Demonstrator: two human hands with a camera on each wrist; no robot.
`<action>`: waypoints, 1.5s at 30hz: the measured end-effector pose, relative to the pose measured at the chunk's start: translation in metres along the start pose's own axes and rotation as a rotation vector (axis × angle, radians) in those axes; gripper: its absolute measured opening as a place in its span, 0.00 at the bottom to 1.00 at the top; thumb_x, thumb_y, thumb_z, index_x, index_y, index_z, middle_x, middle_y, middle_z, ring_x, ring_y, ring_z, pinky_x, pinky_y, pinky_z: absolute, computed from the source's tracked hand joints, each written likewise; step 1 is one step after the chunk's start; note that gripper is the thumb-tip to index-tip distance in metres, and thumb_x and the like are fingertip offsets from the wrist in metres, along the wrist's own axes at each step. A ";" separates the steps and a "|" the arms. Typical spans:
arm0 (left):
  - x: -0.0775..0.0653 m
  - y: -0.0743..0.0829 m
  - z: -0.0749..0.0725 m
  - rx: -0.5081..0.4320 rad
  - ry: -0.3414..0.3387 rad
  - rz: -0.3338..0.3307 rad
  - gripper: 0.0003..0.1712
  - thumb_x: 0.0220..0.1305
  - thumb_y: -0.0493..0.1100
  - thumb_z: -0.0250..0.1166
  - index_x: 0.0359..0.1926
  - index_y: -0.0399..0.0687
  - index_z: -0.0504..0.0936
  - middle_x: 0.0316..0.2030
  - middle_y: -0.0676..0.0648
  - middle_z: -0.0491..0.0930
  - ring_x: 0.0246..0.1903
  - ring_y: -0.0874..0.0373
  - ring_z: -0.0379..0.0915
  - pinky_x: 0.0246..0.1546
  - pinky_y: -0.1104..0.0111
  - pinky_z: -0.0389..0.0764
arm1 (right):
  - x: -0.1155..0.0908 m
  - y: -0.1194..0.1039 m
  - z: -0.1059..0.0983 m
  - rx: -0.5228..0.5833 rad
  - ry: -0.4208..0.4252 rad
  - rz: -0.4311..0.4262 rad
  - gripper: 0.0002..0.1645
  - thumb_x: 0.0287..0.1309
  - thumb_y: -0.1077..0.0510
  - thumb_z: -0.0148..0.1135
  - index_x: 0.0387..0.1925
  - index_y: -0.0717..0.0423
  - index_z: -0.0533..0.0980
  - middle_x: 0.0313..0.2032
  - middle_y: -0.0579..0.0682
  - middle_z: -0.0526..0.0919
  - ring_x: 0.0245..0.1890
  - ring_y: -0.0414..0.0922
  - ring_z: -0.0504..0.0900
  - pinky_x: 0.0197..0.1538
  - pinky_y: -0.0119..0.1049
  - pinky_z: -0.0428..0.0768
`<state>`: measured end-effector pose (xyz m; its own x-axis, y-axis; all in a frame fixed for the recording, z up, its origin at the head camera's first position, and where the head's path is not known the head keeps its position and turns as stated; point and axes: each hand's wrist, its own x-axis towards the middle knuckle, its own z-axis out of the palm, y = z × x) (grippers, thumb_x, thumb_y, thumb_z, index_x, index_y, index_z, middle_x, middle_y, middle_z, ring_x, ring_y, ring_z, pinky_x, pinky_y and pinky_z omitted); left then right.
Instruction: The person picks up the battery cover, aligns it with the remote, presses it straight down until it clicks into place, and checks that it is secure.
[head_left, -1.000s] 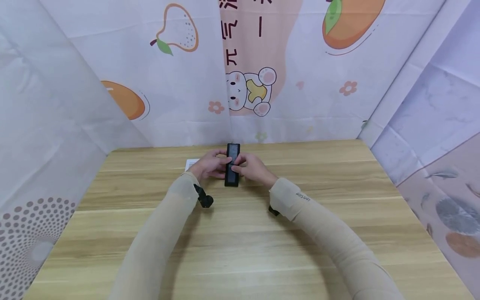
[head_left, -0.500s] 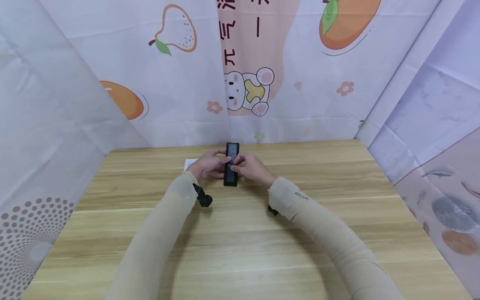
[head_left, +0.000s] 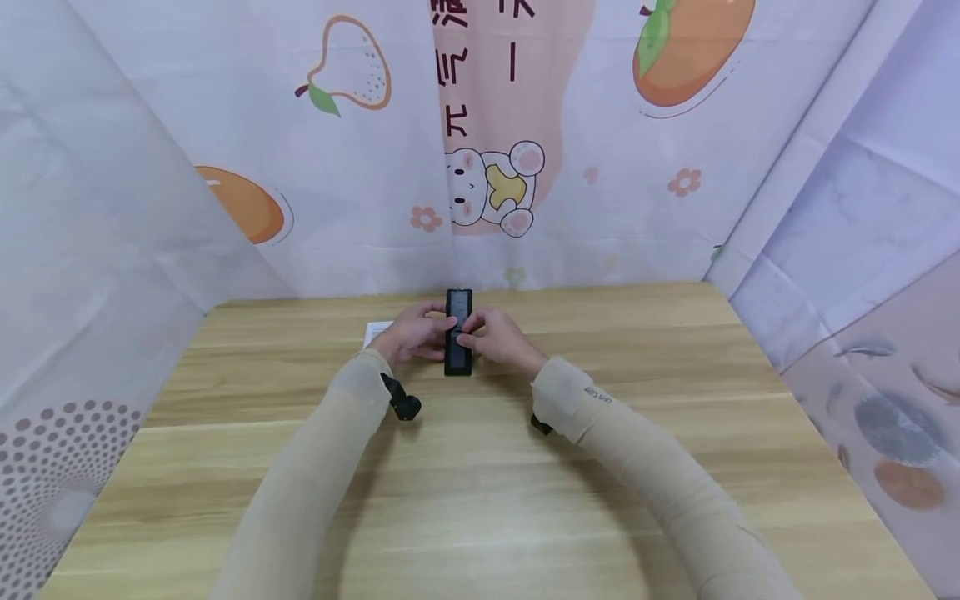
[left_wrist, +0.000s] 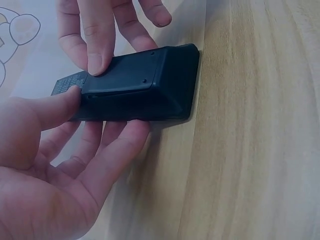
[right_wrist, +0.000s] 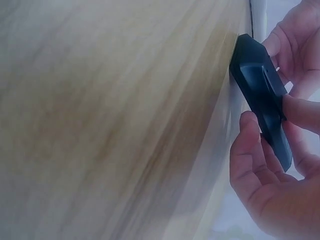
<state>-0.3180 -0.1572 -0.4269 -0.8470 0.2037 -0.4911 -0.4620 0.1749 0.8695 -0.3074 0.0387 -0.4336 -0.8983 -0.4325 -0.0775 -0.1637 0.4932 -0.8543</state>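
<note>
A long black oblong device (head_left: 458, 354) stands out between both hands near the table's back edge. Its raised back panel (left_wrist: 122, 72) and a small printed label (left_wrist: 70, 82) face up; its exact kind I cannot tell. My left hand (head_left: 415, 335) grips its left side, thumb on top beside the label, fingers underneath. From the other side my right hand (head_left: 498, 337) holds it too, with the thumb (left_wrist: 98, 60) pressed on the panel near the label and fingers along the side. One end (left_wrist: 192, 82) is close to the tabletop; whether it touches is unclear.
A white printed paper or card (head_left: 374, 330) lies partly hidden behind the left hand. The wooden table (head_left: 465, 500) ends at a printed curtain (head_left: 360, 200) just behind the device. More curtain cloth hangs on both sides.
Everything in the head view has shifted slightly left and down, as if the head turned a little. Both hands keep their hold on the device, with no clear change in grip.
</note>
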 end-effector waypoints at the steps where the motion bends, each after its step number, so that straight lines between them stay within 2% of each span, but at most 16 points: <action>1: 0.000 -0.001 0.000 -0.004 0.002 0.003 0.29 0.75 0.46 0.61 0.72 0.50 0.63 0.55 0.35 0.80 0.47 0.49 0.81 0.45 0.56 0.86 | 0.000 0.000 0.001 0.000 0.004 0.001 0.09 0.68 0.58 0.66 0.42 0.59 0.77 0.44 0.54 0.83 0.28 0.54 0.83 0.25 0.33 0.79; 8: -0.002 -0.003 0.001 -0.002 0.005 0.031 0.28 0.75 0.45 0.61 0.71 0.50 0.64 0.55 0.35 0.80 0.47 0.48 0.81 0.44 0.57 0.86 | -0.002 0.001 0.002 -0.005 0.016 0.001 0.10 0.68 0.58 0.66 0.43 0.59 0.77 0.45 0.54 0.83 0.27 0.54 0.84 0.24 0.32 0.79; 18: -0.005 -0.002 0.006 -0.009 0.025 0.019 0.28 0.75 0.44 0.62 0.70 0.51 0.64 0.55 0.35 0.80 0.46 0.48 0.81 0.47 0.55 0.85 | -0.005 0.004 0.005 -0.022 0.040 -0.009 0.08 0.67 0.59 0.67 0.42 0.60 0.77 0.43 0.56 0.82 0.22 0.53 0.82 0.24 0.33 0.80; 24: -0.007 -0.003 0.007 -0.013 0.035 0.011 0.27 0.75 0.45 0.62 0.70 0.53 0.65 0.56 0.35 0.80 0.47 0.47 0.80 0.46 0.55 0.85 | -0.005 0.006 0.007 -0.017 0.054 -0.011 0.09 0.67 0.59 0.67 0.42 0.60 0.77 0.42 0.56 0.82 0.22 0.52 0.83 0.23 0.33 0.80; 28: -0.006 -0.004 0.006 -0.014 0.032 0.014 0.27 0.75 0.45 0.61 0.70 0.53 0.65 0.56 0.34 0.79 0.47 0.47 0.80 0.46 0.55 0.86 | -0.006 0.005 0.008 -0.005 0.063 0.000 0.10 0.67 0.60 0.67 0.44 0.59 0.76 0.45 0.55 0.82 0.24 0.52 0.83 0.23 0.32 0.79; 32: -0.006 -0.003 0.005 -0.018 0.029 0.015 0.28 0.75 0.45 0.61 0.71 0.52 0.65 0.56 0.35 0.79 0.48 0.47 0.80 0.46 0.55 0.86 | -0.007 0.003 0.008 0.019 0.080 0.013 0.15 0.66 0.60 0.67 0.50 0.60 0.74 0.50 0.56 0.80 0.27 0.50 0.83 0.25 0.34 0.81; 35: -0.006 -0.003 0.005 -0.017 0.026 0.015 0.28 0.75 0.45 0.61 0.71 0.52 0.65 0.56 0.35 0.79 0.49 0.47 0.80 0.47 0.54 0.85 | -0.007 0.003 0.009 0.051 0.092 0.034 0.28 0.66 0.60 0.68 0.62 0.64 0.68 0.50 0.58 0.80 0.30 0.50 0.84 0.26 0.37 0.82; 39: -0.008 -0.003 0.003 -0.014 0.031 0.023 0.28 0.75 0.45 0.61 0.71 0.51 0.65 0.57 0.35 0.79 0.49 0.47 0.80 0.48 0.54 0.85 | -0.004 0.002 0.011 0.082 0.082 0.054 0.44 0.66 0.59 0.68 0.74 0.66 0.55 0.48 0.59 0.82 0.31 0.51 0.85 0.29 0.39 0.84; 42: -0.008 -0.004 0.003 -0.015 0.045 0.035 0.27 0.75 0.45 0.61 0.70 0.51 0.66 0.55 0.35 0.80 0.48 0.47 0.80 0.46 0.54 0.86 | -0.002 0.003 0.010 0.079 0.055 0.052 0.44 0.67 0.58 0.67 0.76 0.65 0.55 0.47 0.58 0.83 0.32 0.50 0.85 0.30 0.38 0.84; 45: -0.006 -0.006 0.006 -0.016 0.030 0.039 0.26 0.75 0.45 0.62 0.70 0.51 0.66 0.53 0.36 0.80 0.46 0.48 0.80 0.45 0.55 0.86 | -0.004 0.005 0.008 0.074 0.047 0.069 0.39 0.67 0.58 0.66 0.74 0.63 0.62 0.46 0.57 0.82 0.32 0.48 0.85 0.31 0.37 0.84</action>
<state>-0.3088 -0.1535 -0.4293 -0.8721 0.1807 -0.4547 -0.4321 0.1518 0.8890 -0.3012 0.0372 -0.4413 -0.9249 -0.3626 -0.1143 -0.0723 0.4628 -0.8835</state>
